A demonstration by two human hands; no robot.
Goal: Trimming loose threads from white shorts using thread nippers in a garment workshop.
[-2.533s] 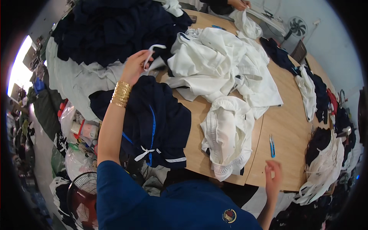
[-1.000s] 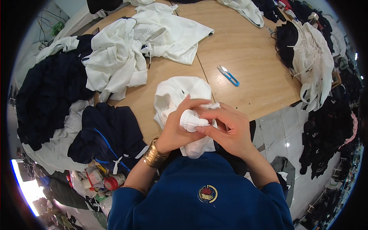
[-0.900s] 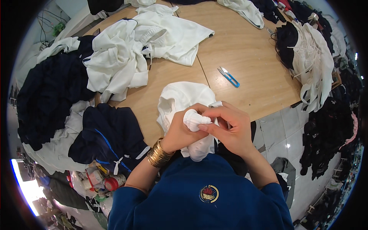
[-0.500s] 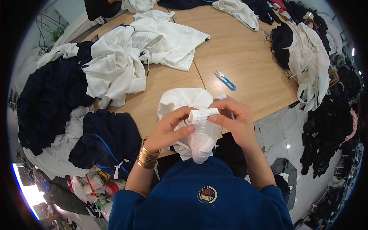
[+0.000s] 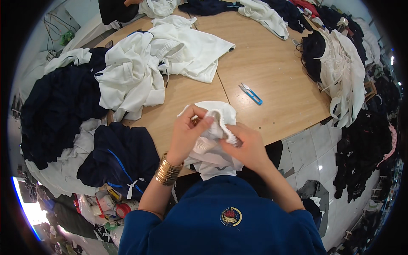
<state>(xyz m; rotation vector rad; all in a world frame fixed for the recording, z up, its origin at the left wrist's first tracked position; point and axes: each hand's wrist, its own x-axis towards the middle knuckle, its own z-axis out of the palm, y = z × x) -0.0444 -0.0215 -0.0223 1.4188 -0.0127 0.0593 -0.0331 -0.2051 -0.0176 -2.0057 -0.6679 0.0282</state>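
Observation:
A white garment (image 5: 214, 163) with a gathered elastic waistband lies partly on the table's near edge and partly against my front. My left hand (image 5: 191, 127), gold bangles at its wrist, pinches the waistband from the left. From the right, my right hand (image 5: 244, 142) grips the same band lower down. Between them the band stands up and curves, its ribbed edge showing. Blue-handled thread snips (image 5: 251, 94) lie on the wooden table (image 5: 267, 63) beyond my right hand, touched by neither hand.
White garments (image 5: 136, 68) are heaped at the table's left, beside dark navy ones (image 5: 63, 102). A navy garment with blue piping (image 5: 121, 157) hangs over the near left edge. Cream garments (image 5: 344, 68) drape over the right edge. At the far left, another person's hand (image 5: 132, 2) shows.
Both hands have shifted along the waistband and turned it; it was held flat and gathered, now it stands up in a curve. The right hand has come lower and nearer the left.

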